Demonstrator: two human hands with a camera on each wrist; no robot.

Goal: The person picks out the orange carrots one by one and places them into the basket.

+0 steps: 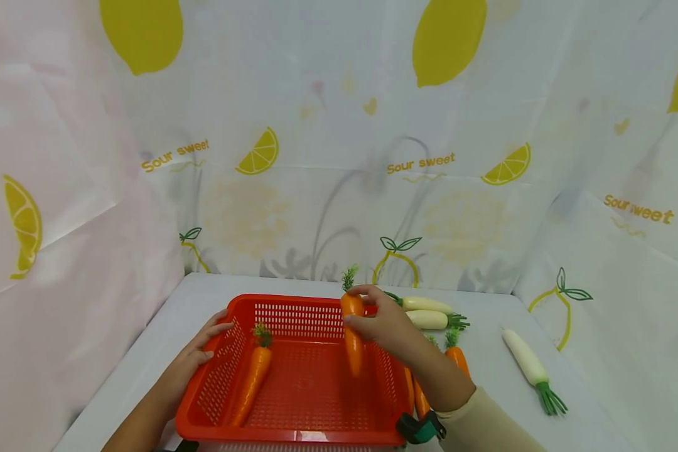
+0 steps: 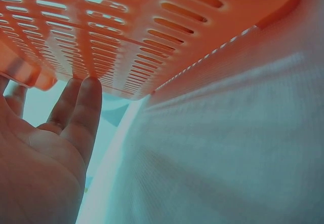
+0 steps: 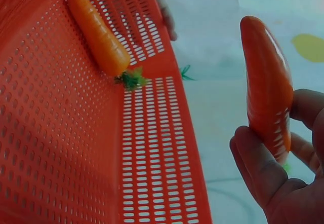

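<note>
An orange toy carrot (image 1: 352, 339) (image 3: 267, 89) hangs tip-down over the right part of a red slotted basket (image 1: 294, 433); my right hand (image 1: 381, 323) (image 3: 283, 173) grips its upper end with curled fingers. A second carrot (image 1: 252, 380) (image 3: 97, 31) lies inside the basket at its left. My left hand (image 1: 198, 358) (image 2: 55, 143) rests with straight fingers against the basket's left outer wall (image 2: 116, 36).
Right of the basket lie more carrots (image 1: 456, 359) and two white radishes (image 1: 429, 312). Another white radish (image 1: 528, 367) lies further right. Lemon-print cloth walls close in the white table (image 1: 570, 414) on the left, back and right.
</note>
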